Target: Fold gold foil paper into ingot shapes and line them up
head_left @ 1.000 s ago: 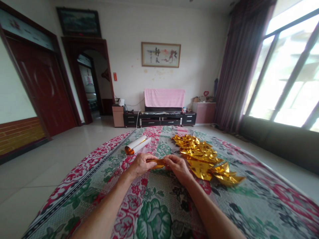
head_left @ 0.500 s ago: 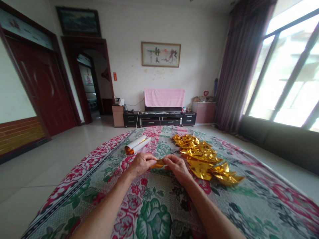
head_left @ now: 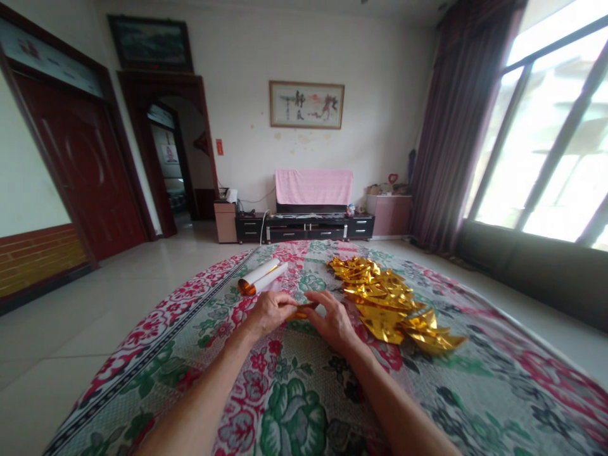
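Between my two hands is a small piece of folded gold foil paper (head_left: 298, 315), held just over the tablecloth and partly hidden by my fingers. My left hand (head_left: 272, 311) pinches its left end between thumb and fingertips. At the other end, my right hand (head_left: 332, 322) has its thumb on the paper and its fingers arched over the right side. Close by on the right lies a heap of folded gold paper ingots (head_left: 382, 291), shiny and boat-shaped. Rolled sheets of gold foil paper (head_left: 262, 277), white on the outside, lie beyond my left hand.
A flowered tablecloth (head_left: 190, 342) in green, pink and grey covers the round table. Past the far edge stand a black low cabinet (head_left: 306, 228) and a pink cloth (head_left: 313, 185) draped over something on it. Curtain (head_left: 456, 120) and window are on the right.
My right hand has shifted slightly left along the gold paper, and its fingers have lifted and spread over it. My left hand keeps its pinch in nearly the same place.
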Motion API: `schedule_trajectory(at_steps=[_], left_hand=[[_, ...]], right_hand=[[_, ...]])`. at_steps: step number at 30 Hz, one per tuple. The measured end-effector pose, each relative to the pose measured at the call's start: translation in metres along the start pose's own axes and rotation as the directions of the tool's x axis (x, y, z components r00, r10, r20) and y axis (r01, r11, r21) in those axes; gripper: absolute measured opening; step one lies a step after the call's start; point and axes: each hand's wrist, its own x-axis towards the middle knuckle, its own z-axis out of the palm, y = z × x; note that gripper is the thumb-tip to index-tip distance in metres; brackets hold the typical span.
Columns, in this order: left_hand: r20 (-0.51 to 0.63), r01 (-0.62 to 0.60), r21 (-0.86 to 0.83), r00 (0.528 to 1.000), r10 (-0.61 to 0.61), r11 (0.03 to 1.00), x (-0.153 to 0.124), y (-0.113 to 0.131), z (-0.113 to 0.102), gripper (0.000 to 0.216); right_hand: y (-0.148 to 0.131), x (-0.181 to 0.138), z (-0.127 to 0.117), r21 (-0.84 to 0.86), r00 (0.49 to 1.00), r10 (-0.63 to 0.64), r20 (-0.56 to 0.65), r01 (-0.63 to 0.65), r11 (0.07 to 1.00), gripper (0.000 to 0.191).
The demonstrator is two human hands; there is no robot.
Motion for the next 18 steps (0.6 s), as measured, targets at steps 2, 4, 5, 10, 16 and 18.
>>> schedule_trajectory(at_steps=[2,4,5,10,16,18], left_hand=[[-0.002,-0.041,0.002,0.999,0.041,0.999,0.000,0.002,0.001,0.024],[0.002,-0.077,-0.017,0.997,0.078,0.997,0.000,0.002,0.003,0.022],[0.002,-0.083,-0.039,0.997,0.083,0.996,0.000,0.002,0.004,0.022],[-0.082,-0.045,-0.086,0.996,0.037,0.995,0.001,-0.006,0.004,0.025],[-0.085,-0.060,-0.005,0.995,0.059,0.998,0.000,-0.008,0.000,0.019],[-0.090,-0.065,-0.009,0.994,0.064,0.998,0.000,-0.008,0.001,0.020]], right_hand=[[-0.002,0.001,0.001,-0.078,0.994,-0.103,0.024,0.105,0.991,0.017],[-0.003,0.001,0.002,-0.114,0.990,-0.140,0.037,0.143,0.983,0.016],[-0.003,0.001,0.002,-0.129,0.989,-0.143,0.029,0.146,0.981,0.016],[-0.001,-0.001,-0.002,-0.165,0.991,-0.130,-0.022,0.125,0.978,0.017],[0.002,-0.004,-0.002,-0.151,0.995,-0.078,-0.062,0.068,0.986,0.016],[0.002,-0.004,-0.002,-0.149,0.996,-0.059,-0.060,0.049,0.988,0.016]])
